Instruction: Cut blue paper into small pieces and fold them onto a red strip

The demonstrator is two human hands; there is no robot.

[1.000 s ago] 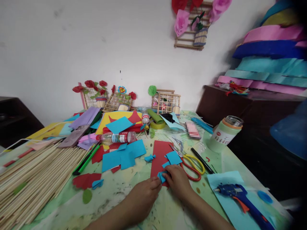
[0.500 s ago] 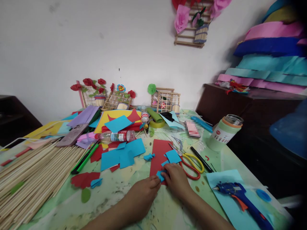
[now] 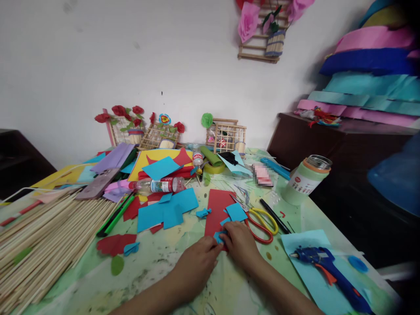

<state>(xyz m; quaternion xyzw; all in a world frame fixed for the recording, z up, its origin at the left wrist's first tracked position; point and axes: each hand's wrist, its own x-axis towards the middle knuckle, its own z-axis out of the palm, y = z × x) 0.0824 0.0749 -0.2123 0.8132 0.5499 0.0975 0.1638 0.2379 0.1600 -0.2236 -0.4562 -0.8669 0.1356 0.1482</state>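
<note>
Between my two hands is a small blue paper piece (image 3: 219, 237), partly covered by the fingers. My left hand (image 3: 197, 267) is closed with its thumb and forefinger against the near side of that piece. My right hand (image 3: 242, 246) pinches the same piece from the right. Both hands rest at the near end of a red paper strip (image 3: 219, 205). Just beyond my right fingers lie blue paper squares (image 3: 236, 212). A pair of scissors (image 3: 262, 225) with red and yellow handles lies right beside them. A folded blue paper bit (image 3: 203, 213) sits left of the strip.
Bamboo sticks (image 3: 49, 245) cover the left side. Blue paper sheets (image 3: 172, 210) and a plastic bottle (image 3: 160, 185) lie ahead. A blue glue gun (image 3: 321, 258) rests on pale blue paper at right. Behind it stand a black pen (image 3: 274, 212) and a green jar (image 3: 300, 183).
My left fingers have shifted slightly up and right, closer to my right fingers, over the small blue paper piece. The view has tilted slightly; the other things lie as before.
</note>
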